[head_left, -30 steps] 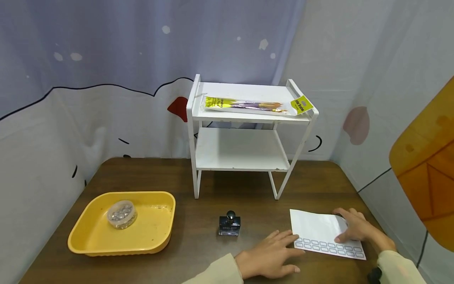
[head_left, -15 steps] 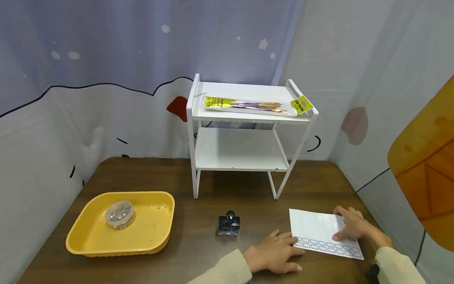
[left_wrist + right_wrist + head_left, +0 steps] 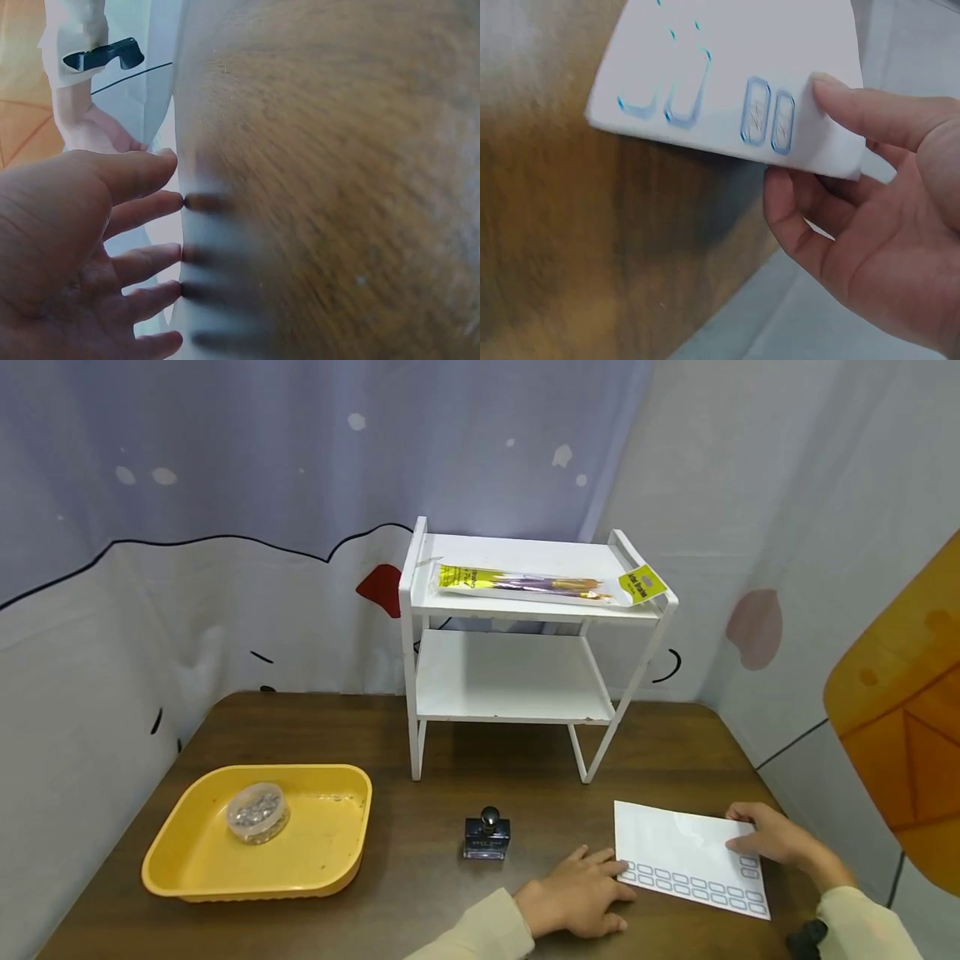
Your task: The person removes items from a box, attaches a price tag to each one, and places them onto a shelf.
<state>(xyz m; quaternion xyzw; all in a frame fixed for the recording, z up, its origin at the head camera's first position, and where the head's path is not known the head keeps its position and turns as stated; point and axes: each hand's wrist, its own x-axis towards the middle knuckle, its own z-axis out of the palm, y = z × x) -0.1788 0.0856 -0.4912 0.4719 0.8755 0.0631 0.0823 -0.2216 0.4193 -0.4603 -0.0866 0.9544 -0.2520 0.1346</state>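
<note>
Head view: the label sheet (image 3: 686, 860) lies on the worktop (image 3: 420, 760) at about 4 o'clock from the ink bottle (image 3: 487, 835). The right hand (image 3: 772, 839) pinches its far edge, thumb on top, lifting it. The left hand (image 3: 577, 893) rests flat with relaxed fingers, fingertips at the sheet's near corner.

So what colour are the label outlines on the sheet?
Blue outlines on the white sheet; clearest in the right wrist view.

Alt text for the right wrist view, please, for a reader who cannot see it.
The right hand pinches the edge of a white label sheet, thumb on top and fingers beneath, lifting that edge off the brown table. Blue-outlined labels show near the thumb.
</note>
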